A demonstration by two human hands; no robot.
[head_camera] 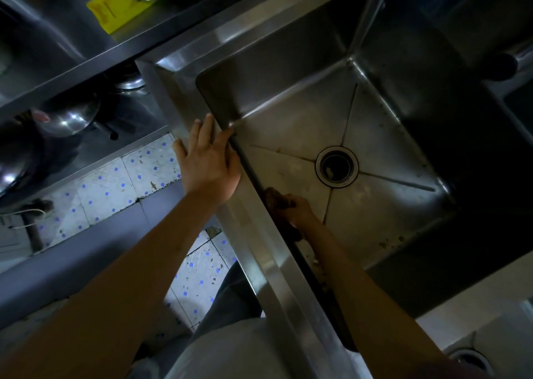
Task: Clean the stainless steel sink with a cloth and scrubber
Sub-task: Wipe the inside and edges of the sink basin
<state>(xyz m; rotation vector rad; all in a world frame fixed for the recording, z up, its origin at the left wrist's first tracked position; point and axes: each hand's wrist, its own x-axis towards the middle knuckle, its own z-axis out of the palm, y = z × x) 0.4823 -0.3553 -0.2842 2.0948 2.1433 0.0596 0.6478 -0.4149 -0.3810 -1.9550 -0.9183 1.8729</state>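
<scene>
Dim kitchen light falls on a stainless steel sink [288, 113], a deep rectangular basin with creased floor panels sloping to a round drain [337, 166]. Inside it, against the near wall, the right hand [298, 208] curls around a dark brownish wad, a cloth or scrubber [275, 198], though which one cannot be told. The left hand [209, 159] lies flat with straight fingers on the brushed metal rim, bracing. Brown specks cling to the floor's right corner [389, 243] and along the near wall. Judging from this, the wet, smooth rim could let the bracing palm slip, and the dark near wall may hide missed grime. Beyond lie a yellow cloth [115, 10] on the counter, shiny steel bowls [67, 116] below, and blue-dotted floor tiles [115, 182].
</scene>
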